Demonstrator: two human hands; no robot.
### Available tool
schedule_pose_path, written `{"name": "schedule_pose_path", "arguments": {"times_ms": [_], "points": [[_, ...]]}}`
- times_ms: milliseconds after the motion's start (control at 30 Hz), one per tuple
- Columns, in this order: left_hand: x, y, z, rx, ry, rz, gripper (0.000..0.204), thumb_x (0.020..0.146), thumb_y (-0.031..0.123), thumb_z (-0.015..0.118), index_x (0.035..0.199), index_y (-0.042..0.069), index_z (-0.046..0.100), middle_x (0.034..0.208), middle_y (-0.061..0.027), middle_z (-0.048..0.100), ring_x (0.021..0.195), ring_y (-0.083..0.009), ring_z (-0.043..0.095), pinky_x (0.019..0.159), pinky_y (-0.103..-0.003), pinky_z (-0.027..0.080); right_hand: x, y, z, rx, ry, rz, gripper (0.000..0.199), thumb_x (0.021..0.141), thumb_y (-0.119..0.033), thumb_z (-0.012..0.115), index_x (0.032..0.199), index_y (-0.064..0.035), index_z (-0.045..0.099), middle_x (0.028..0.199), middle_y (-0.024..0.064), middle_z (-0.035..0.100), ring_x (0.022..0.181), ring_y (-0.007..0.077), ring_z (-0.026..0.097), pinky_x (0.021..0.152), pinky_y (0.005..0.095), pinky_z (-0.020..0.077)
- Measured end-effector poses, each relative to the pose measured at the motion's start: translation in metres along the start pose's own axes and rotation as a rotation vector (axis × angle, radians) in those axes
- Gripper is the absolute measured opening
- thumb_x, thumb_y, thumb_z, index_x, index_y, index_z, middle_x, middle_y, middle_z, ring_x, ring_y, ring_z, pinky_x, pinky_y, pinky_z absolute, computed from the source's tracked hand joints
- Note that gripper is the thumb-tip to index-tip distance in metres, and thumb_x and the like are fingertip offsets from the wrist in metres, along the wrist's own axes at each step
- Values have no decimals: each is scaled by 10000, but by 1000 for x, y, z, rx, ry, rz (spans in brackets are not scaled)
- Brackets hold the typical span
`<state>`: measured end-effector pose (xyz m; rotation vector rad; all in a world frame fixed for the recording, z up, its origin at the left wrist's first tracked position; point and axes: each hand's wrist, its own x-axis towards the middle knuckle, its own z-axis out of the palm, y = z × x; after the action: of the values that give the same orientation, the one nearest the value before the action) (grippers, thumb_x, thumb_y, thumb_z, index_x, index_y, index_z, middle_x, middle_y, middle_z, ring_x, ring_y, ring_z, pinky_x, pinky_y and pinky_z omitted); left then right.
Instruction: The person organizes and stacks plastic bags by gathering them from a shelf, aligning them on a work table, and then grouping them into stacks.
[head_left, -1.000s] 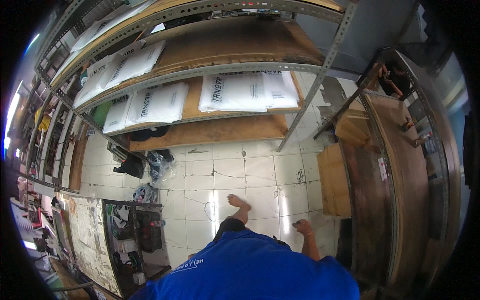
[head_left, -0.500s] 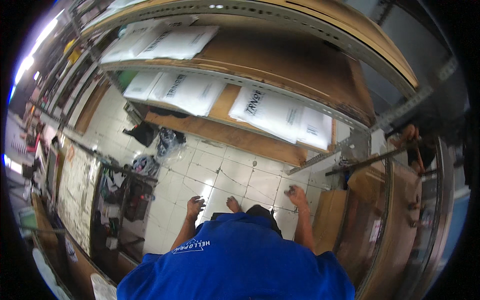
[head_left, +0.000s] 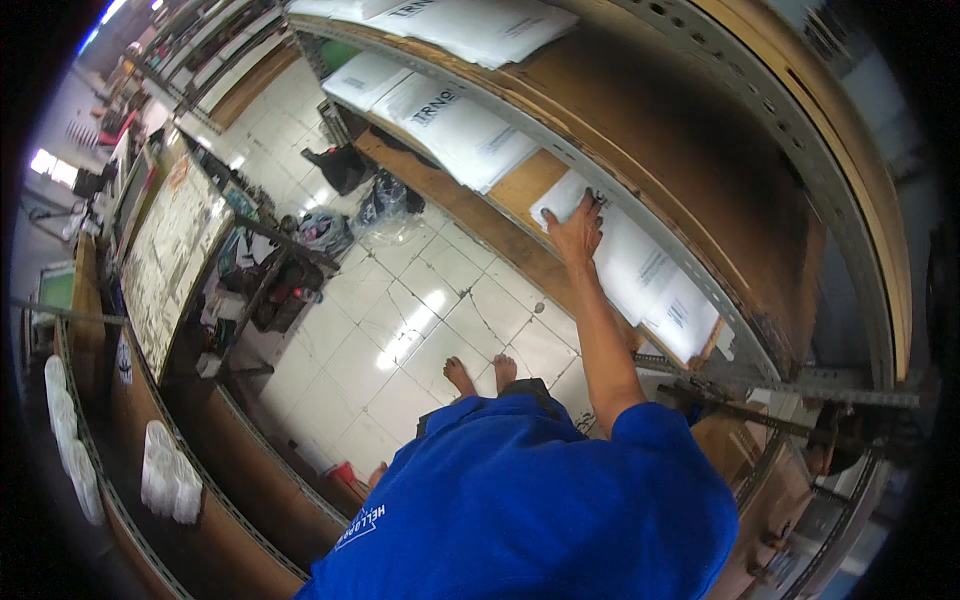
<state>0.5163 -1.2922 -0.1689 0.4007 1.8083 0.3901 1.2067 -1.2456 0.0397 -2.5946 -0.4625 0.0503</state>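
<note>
My right arm reaches out to the shelf rack. My right hand (head_left: 576, 234) rests on the near left end of a stack of flat white printed packets (head_left: 640, 270), thumb and fingers spread apart. The stack lies on a lower wooden shelf and partly overhangs its front edge. Left of it on the same shelf is another stack of white packets (head_left: 455, 125), separated by a bare strip of board (head_left: 532, 182). Only a bit of my left hand (head_left: 378, 474) shows beside my blue shirt; its fingers are hidden.
More white packets (head_left: 490, 30) lie on the shelf above. Metal rack edges (head_left: 700, 285) run close to my right arm. Black bags (head_left: 340, 168) and clear plastic (head_left: 390, 200) sit on the tiled floor. Behind me at left, another rack holds white bundles (head_left: 168, 470).
My right hand has moved from hanging beside me up onto the packets. My body has turned and the rack is nearer. My left hand has gone mostly out of sight.
</note>
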Motion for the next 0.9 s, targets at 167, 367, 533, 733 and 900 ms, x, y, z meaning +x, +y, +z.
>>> {"name": "schedule_pose_path", "arguments": {"times_ms": [167,367,533,733,900], "points": [[-31,-31,-13,-36,60,-84,483,900,212,660,1293,-4,480,1080,-161,650,931,-318,669,754,-444,535,83,-17,43,-154,-96,147,1066,727,-534,768,1505,-83,196,1496,275,303,1308,515,374,993,676,386],[-35,-38,-15,-80,73,-107,482,907,221,655,1300,8,475,1111,-160,640,958,-317,660,773,-449,526,94,-62,48,-240,-320,287,1116,670,-501,801,1502,-61,201,1511,258,294,1358,477,342,1026,636,393],[-20,-23,-24,-77,62,-114,481,913,228,652,1307,18,472,1137,-159,632,981,-317,654,788,-453,518,126,-33,90,-362,-213,201,1134,674,-415,779,1488,41,135,1504,311,274,1349,430,392,1016,497,431],[27,-3,-49,20,8,-47,480,920,236,647,1314,30,467,1168,-157,622,1008,-316,645,807,-459,509,125,-40,117,-351,-35,144,1060,714,-371,733,1493,39,142,1508,341,247,1366,435,370,1035,478,421],[69,55,-59,-245,42,1,484,927,242,646,1325,39,459,1220,-157,600,1051,-318,628,837,-460,493,128,-22,107,-298,-57,164,1012,697,-248,715,1492,39,159,1507,356,236,1394,461,306,1116,468,341]]}}
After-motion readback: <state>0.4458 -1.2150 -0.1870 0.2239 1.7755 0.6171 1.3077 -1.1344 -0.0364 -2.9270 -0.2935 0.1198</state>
